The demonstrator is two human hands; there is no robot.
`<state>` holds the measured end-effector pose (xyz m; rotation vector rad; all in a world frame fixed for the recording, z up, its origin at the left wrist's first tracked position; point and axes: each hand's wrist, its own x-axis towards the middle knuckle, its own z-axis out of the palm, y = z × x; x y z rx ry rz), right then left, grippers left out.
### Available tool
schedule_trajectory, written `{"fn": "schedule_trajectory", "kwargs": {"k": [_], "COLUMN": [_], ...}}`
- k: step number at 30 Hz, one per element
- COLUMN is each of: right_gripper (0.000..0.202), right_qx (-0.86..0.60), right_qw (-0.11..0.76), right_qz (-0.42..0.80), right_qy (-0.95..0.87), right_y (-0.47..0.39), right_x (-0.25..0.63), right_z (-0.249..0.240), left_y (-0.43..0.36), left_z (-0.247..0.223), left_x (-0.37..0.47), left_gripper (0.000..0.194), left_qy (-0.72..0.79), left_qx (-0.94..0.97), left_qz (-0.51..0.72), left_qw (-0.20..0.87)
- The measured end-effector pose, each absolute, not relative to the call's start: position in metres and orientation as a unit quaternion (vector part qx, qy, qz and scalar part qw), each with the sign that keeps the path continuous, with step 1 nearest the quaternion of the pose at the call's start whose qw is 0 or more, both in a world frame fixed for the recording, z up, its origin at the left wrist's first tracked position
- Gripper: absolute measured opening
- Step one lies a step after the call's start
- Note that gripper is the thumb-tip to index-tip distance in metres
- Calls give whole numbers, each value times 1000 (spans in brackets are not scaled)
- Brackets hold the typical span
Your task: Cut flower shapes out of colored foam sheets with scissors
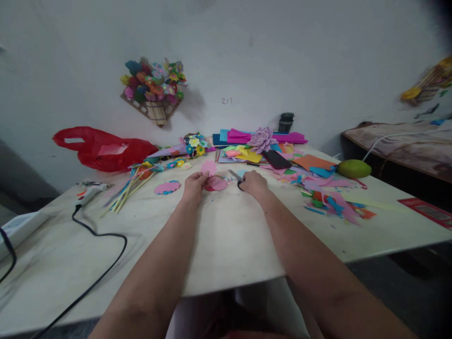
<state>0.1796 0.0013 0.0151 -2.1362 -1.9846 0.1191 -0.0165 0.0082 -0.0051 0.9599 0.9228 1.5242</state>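
Note:
Between the fingers of my left hand (195, 185) is a pink paper piece with a scalloped edge (209, 167), held up off the table. My right hand (254, 181) is closed around the dark handles of a pair of scissors (236, 176), whose blades point left toward the paper, apart from it. Below and between the hands lies a round pink paper disc (216, 183), with small scraps near it. Left of my left hand, a pink scalloped disc with blue edging (167, 187) lies flat.
A glue gun (91, 194) with a black cord and a power strip (23, 228) lie at left. Behind are a red plastic bag (106, 148), paper flowers (196, 143) and a phone (276, 159). Paper scraps (339, 202) and a green fruit (354, 168) are at right.

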Motion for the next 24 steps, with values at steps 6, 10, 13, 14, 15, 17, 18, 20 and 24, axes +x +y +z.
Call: {"fn": "schedule_trajectory", "kwargs": {"k": [6, 10, 13, 14, 15, 17, 18, 20, 24], "right_gripper": [40, 38, 37, 36, 36, 37, 38, 40, 44], "right_qx": [-745, -751, -733, -720, -703, -665, -648, -620, -596], "right_qw": [90, 96, 118, 127, 134, 138, 134, 129, 138], "right_qz": [21, 7, -17, -26, -33, -40, -38, -35, -34], "right_qy": [-661, -653, -670, -682, -698, -733, -749, -773, -791], "right_y": [-1, -3, -4, -5, -5, -7, -7, -9, -12], "right_x": [179, 178, 175, 173, 171, 165, 162, 156, 145], "right_z": [17, 19, 19, 19, 18, 15, 14, 10, 4], "left_y": [7, 6, 8, 9, 10, 11, 12, 14, 16], "left_z": [-4, -1, -1, -2, -2, -4, -5, -6, -9], "left_x": [-17, -18, -20, -20, -20, -21, -21, -22, -21], "left_gripper": [23, 15, 12, 12, 12, 12, 11, 10, 8], "left_qy": [368, 386, 399, 400, 399, 398, 399, 403, 405], "left_qx": [378, 346, 334, 332, 331, 328, 326, 322, 333], "left_qz": [656, 683, 697, 700, 704, 708, 709, 709, 702], "left_qw": [540, 515, 494, 489, 486, 482, 481, 481, 482]}}
